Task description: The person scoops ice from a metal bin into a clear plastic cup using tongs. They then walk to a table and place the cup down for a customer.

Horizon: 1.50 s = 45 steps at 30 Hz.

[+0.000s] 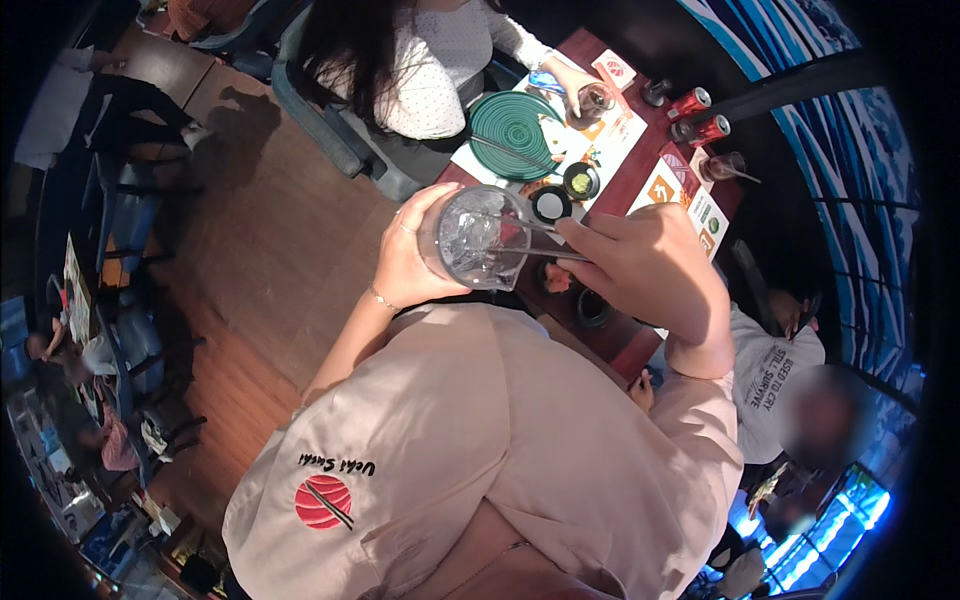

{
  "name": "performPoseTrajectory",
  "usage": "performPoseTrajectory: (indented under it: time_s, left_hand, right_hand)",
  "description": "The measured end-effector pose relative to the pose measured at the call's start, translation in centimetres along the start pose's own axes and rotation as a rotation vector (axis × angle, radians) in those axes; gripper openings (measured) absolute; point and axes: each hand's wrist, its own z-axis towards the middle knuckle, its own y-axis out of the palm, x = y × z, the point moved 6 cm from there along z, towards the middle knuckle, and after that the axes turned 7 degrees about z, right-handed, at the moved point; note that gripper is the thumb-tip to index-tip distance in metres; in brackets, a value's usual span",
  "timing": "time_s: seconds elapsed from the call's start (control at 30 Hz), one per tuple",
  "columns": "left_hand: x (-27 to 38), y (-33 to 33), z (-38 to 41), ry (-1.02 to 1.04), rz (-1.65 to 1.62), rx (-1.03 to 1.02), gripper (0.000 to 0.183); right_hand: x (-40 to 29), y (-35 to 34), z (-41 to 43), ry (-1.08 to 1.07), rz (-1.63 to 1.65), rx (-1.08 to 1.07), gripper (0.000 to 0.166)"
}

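My left hand [397,259] is wrapped around a clear pitcher [491,280] with a pouring lip, held in front of my chest. Ice [472,225] fills much of what I see inside it. Tongs [551,253] reach over the rim into the pitcher, their handle end gripped by my right hand [649,255]. A reddish patch shows by the tong tips; I cannot tell what it is. Just beyond the pitcher, on the table [600,199], are a ribbed green plate [517,131] and a small black bowl [551,204].
A seated person's hand [574,82] holds a dark drink glass [596,101]. Nearby are a dish of green paste [581,181], a dish of pinkish food [556,277], red cans [709,131] and a glass with a straw [724,166]. Another person [776,375] sits at my right.
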Motion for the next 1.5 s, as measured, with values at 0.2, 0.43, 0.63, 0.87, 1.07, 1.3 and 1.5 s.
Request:
performPoseTrajectory:
  time_s: [0.2, 0.43, 0.63, 0.87, 1.07, 1.3, 1.5]
  left_hand:
    - [-0.2, 0.0, -0.1, -0.039, -0.049, 0.019, 0.1]
    - [-0.4, 0.0, -1.1, -0.089, -0.062, 0.006, 0.102]
    - [0.5, -0.8, -1.7, -0.071, -0.01, 0.029, 0.101]
    - [0.6, -1.0, -1.6, -0.074, -0.028, 0.046, 0.102]
    - [0.8, -0.8, -0.8, -0.04, -0.039, 0.038, 0.102]
    - [1.2, -0.6, 0.2, 0.034, -0.028, 0.047, 0.098]
    - [1.8, -0.2, 0.9, 0.162, 0.014, 0.024, 0.093]
  right_hand:
    - [6.1, -5.7, -4.8, 0.385, 0.047, 0.374, 0.026]
    - [26.1, 3.1, -2.8, 0.8, -0.166, 0.113, 0.028]
    - [33.1, 9.9, -0.1, 0.83, -0.216, -0.074, 0.026]
    - [34.2, 11.4, -0.4, 0.828, -0.215, -0.12, 0.029]
    - [27.1, 3.8, -2.6, 0.847, -0.162, 0.015, 0.031]
    - [4.7, -6.8, -3.5, 0.185, 0.34, 0.19, 0.031]
    - [-0.8, -0.2, -0.2, 0.069, 0.018, -0.198, 0.024]
